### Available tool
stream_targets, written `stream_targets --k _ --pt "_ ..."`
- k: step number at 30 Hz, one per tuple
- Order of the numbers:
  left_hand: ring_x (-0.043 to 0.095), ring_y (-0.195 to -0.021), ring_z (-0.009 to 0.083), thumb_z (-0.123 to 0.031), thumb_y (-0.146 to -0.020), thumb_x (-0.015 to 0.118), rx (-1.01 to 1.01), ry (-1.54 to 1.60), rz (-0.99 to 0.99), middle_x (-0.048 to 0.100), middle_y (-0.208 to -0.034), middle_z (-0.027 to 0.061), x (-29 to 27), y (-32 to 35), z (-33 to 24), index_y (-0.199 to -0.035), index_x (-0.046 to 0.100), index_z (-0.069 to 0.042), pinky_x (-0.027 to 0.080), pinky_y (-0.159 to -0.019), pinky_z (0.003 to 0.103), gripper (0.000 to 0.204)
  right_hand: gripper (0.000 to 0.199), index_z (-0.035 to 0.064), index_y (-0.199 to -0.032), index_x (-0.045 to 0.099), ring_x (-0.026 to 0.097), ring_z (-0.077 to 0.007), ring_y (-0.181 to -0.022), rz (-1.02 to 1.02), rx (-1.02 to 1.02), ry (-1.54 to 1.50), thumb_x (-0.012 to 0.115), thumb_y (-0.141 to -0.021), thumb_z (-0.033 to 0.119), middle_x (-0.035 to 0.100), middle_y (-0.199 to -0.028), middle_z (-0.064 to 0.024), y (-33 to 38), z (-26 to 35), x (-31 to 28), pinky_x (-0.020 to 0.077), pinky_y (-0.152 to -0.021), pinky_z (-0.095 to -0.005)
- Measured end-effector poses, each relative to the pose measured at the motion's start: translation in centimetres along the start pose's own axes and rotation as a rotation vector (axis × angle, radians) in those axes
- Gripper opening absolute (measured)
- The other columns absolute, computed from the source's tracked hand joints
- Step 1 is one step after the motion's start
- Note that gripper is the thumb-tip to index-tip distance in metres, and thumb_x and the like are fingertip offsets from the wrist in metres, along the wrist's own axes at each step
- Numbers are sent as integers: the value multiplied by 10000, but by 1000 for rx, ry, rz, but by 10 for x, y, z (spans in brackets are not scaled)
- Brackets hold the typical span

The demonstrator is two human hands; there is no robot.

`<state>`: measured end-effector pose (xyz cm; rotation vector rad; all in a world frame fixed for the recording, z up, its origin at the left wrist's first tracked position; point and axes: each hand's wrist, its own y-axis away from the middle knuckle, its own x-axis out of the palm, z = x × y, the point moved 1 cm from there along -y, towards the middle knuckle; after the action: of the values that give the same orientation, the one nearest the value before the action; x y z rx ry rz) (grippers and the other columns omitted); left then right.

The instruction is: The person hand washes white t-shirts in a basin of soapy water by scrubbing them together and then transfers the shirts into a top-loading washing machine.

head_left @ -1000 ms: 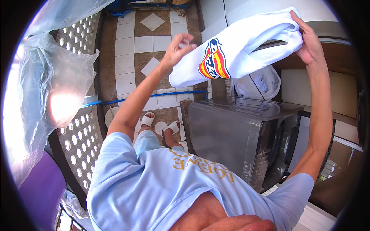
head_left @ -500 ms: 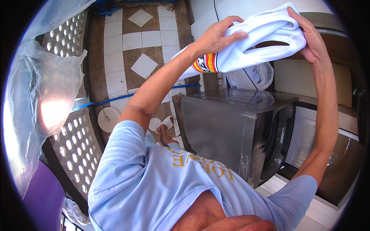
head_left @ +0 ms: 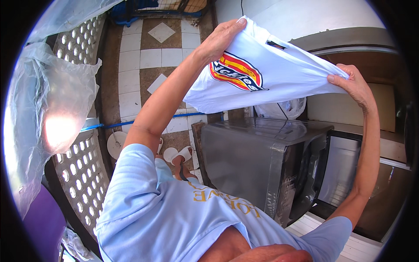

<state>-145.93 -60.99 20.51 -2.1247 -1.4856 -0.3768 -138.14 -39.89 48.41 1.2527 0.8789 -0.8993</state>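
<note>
A white T-shirt (head_left: 288,70) with a red, yellow and black print hangs stretched between my two hands, held out in front of me. My left hand (head_left: 221,40) grips its upper left part, fingers closed over the cloth. At the other end, my right hand (head_left: 354,85) pinches the fabric between thumb and fingers and pulls it taut. The neckline with a dark label lies along the upper edge between the hands. Below the shirt stands a dark grey box-shaped appliance (head_left: 238,150), not touched by either hand.
The appliance's door (head_left: 338,166) stands open at the right. A clear plastic bag (head_left: 281,108) lies behind it. Perforated blocks (head_left: 83,174) and plastic sheeting (head_left: 52,96) line the left side. A blue pipe (head_left: 115,125) crosses near the tiled floor (head_left: 150,59).
The bunched shirt has been spread out, and its print now faces up. My left hand has moved left and my right hand lower, drawing the cloth tight.
</note>
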Motion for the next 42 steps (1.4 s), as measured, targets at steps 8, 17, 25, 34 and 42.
stream_targets --k 8,17,25,34,42 --pt "674 -822 201 -457 -932 469 -8 47 -19 659 -881 126 -8 12 -4 -1082 607 -64 574 -711 318 443 424 72 -912 678 502 -79 -737 2 63 -179 666 -767 470 587 -737 9 1 0 7 364 -705 -235" --pt "667 -830 205 -377 -933 494 -37 63 26 656 -897 117 -14 10 -1 -1067 615 -62 562 -729 328 363 469 64 -969 674 525 -68 -779 -5 94 -328 649 -785 495 617 -795 11 4 1 14 374 -737 -225" --pt "635 -850 150 -300 -904 574 -32 182 70 653 -920 69 -17 14 -2 -1068 618 -56 528 -790 292 297 479 30 -1051 644 544 -67 -793 -86 82 -379 646 -813 445 625 -860 2 3 -6 23 396 -773 -222" --pt "595 -892 113 26 -822 644 128 382 157 621 -921 24 -27 57 34 -903 604 -43 501 -837 287 114 423 5 -1096 616 552 -94 -911 -299 68 -549 603 -869 362 630 -959 -33 -13 -17 31 398 -837 -236" --pt "544 -794 75 43 -797 654 63 228 59 553 -825 -14 -14 82 36 -1153 565 -26 478 -763 228 374 425 -1 -1105 613 559 -100 -913 -267 62 -574 601 -871 354 631 -979 -38 -20 -20 31 397 -841 -235"
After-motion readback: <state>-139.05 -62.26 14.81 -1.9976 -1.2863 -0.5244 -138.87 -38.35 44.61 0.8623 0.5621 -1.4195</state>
